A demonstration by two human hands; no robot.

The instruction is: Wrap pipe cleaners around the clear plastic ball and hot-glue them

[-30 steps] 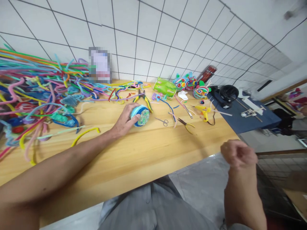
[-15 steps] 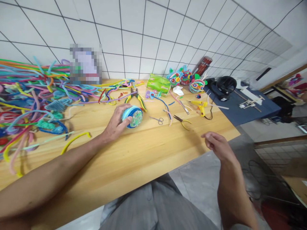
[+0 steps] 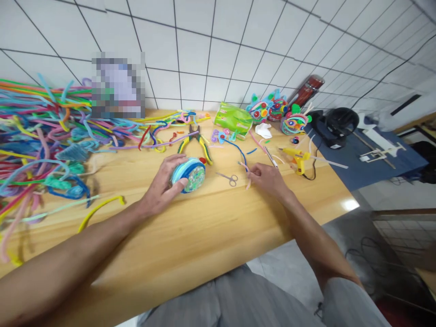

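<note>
My left hand (image 3: 165, 184) is wrapped round a ball (image 3: 195, 176) covered in light and dark blue pipe cleaner, its green speckled face turned to the right. My right hand (image 3: 269, 180) hovers low at the table's middle, fingertips pinched beside a pink pipe cleaner (image 3: 248, 182) and a blue pipe cleaner (image 3: 240, 152). What lies between those fingers is hidden. Small scissors (image 3: 230, 178) rest between the two hands. Behind the ball, yellow-and-green-handled pliers (image 3: 194, 141) lie spread apart, with a small red piece (image 3: 203, 161) near one handle.
Many coloured pipe cleaners (image 3: 44, 145) pile up at the left. A yellow hot glue gun (image 3: 297, 159) with its cord lies to the right. At the back stand a green tissue pack (image 3: 233, 119), decorated heads (image 3: 295, 121) and a red flask (image 3: 306, 91). The table's front edge is close to me.
My right hand has come leftward from the table's right edge to the pink pipe cleaner, now covering the small yellow-handled pliers. My left hand keeps hold of the ball. The view has shifted slightly.
</note>
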